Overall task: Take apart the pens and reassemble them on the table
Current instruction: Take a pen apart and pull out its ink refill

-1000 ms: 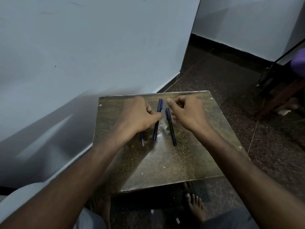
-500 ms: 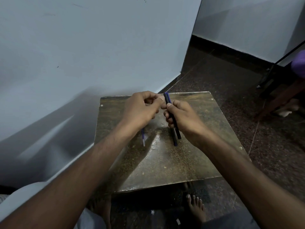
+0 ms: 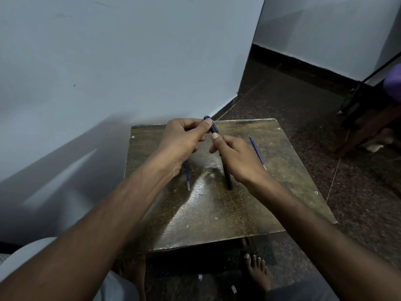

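Above the far part of the small brown table [image 3: 217, 213] I hold a dark pen with a blue cap [image 3: 213, 127] between both hands. My left hand [image 3: 184, 137] pinches its cap end, and my right hand [image 3: 236, 155] grips its barrel just below. Beneath my right hand, a second dark pen [image 3: 227, 179] lies on the tabletop with its near end showing. To the right of that hand a thin blue refill [image 3: 257, 152] rests on the table. Another thin blue piece [image 3: 187, 177] lies partly hidden under my left wrist.
A pale wall [image 3: 108, 72] runs close along the table's left and far sides. Dark speckled floor [image 3: 303, 101] lies to the right, with wooden furniture [image 3: 368, 127] and a purple object [image 3: 393, 81] at the right edge. My bare feet [image 3: 256, 270] are under the table's near edge.
Both hands have picked one pen up off the table and raised it toward the far edge. The right hand has shifted left, uncovering the blue refill.
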`<state>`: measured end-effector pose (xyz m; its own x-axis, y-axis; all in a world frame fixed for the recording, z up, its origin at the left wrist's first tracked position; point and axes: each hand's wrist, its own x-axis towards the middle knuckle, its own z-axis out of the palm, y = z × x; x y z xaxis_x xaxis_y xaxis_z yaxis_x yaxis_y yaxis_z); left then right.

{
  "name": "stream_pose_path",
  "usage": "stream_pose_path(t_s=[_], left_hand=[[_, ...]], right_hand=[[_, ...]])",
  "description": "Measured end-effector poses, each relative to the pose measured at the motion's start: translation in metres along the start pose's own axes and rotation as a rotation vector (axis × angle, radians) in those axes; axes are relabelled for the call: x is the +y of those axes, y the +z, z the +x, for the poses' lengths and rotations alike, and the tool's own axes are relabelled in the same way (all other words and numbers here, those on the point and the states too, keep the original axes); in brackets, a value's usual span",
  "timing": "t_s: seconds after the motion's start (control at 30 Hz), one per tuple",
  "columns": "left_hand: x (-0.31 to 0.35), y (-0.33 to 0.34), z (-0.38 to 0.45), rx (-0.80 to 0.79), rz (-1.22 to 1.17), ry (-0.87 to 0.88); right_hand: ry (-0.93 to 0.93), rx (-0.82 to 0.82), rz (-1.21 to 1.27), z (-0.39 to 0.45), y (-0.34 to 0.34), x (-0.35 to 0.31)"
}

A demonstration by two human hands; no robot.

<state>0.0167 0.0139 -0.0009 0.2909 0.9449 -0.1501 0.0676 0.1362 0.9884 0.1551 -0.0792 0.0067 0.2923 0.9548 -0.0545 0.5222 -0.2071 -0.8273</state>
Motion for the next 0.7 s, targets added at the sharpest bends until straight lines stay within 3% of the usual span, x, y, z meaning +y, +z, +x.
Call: stream_pose_path(t_s=[0.13, 0.33, 0.53, 0.7], left_hand=[[0.004, -0.011, 0.007, 0.126, 0.203, 0.096], [-0.007, -0.005, 0.003, 0.03, 0.784, 0.205], [-0.012, 0.01, 0.009, 0.027, 0.915, 0.223], [-0.012, 0.011, 0.009, 0.047, 0.906, 0.244]], right_hand=[[0.146, -0.001, -0.003, 0.0, -0.013, 0.011], [0.267, -0.015, 0.201, 0.006, -0.032, 0.016], [0.21, -0.056, 0.115, 0.003, -0.029, 0.016], [0.266, -0.064, 0.279, 0.008, -0.026, 0.015]])
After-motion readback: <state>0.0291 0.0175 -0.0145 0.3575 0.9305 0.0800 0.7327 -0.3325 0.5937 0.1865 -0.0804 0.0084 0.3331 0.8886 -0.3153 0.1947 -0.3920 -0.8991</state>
